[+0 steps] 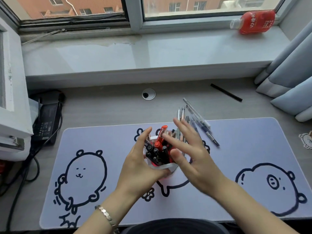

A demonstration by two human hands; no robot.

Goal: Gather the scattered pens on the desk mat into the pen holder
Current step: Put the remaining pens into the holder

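Observation:
A white pen holder [169,166] stands in the middle of the lilac desk mat [236,149], filled with several black and red pens [158,146]. My left hand [140,164] grips the holder from its left side, thumb on the near rim. Just right of the holder hovers my right hand [189,152], blurred, with fingers spread and straight and holding nothing. Beyond that hand, several clear and silver pens [199,119] lie in a loose bunch across the mat's far edge. A single black pen [226,92] lies on the desk further back right.
A red drink bottle [253,21] lies on the windowsill. A black power adapter [48,120] and cables sit at the desk's left. A round cable grommet [148,94] is behind the mat. Curtains [290,81] hang at the right.

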